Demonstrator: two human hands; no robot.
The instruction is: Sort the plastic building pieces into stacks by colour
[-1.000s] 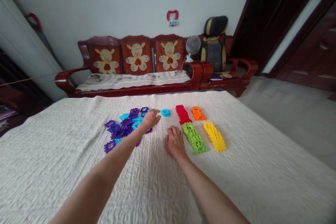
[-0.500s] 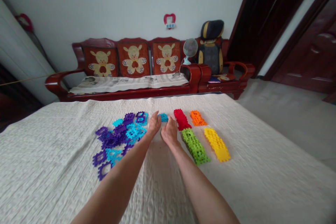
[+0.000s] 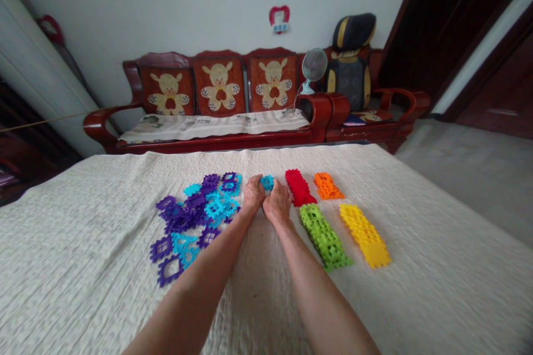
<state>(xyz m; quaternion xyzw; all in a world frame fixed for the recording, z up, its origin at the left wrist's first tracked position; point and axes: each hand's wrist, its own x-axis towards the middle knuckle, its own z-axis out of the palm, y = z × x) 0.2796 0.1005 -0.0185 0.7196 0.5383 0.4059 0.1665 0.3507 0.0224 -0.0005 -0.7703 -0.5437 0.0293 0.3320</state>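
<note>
Light-blue notched plastic building pieces [image 3: 267, 182] lie on the cream cloth between my two hands. My left hand [image 3: 254, 193] grips their left side with curled fingers. From the right, my right hand [image 3: 278, 199] closes on the same pieces; some fingertips are hidden. To the left spreads a loose pile of purple pieces [image 3: 181, 216] mixed with light-blue pieces [image 3: 216, 206]. Right of my hands lie a red row [image 3: 298, 188] and a green row [image 3: 325, 237] of overlapping pieces.
An orange group [image 3: 328, 186] and a yellow row [image 3: 365, 236] lie farther right on the cloth-covered table [image 3: 83, 233]. Beyond the table's far edge stands a wooden sofa [image 3: 216, 143] with bear cushions and a small fan [image 3: 314, 65].
My left hand, which had its fingers raised beside the light-blue pieces, has closed in on them. Both hands are nearer together. The view has shifted slightly.
</note>
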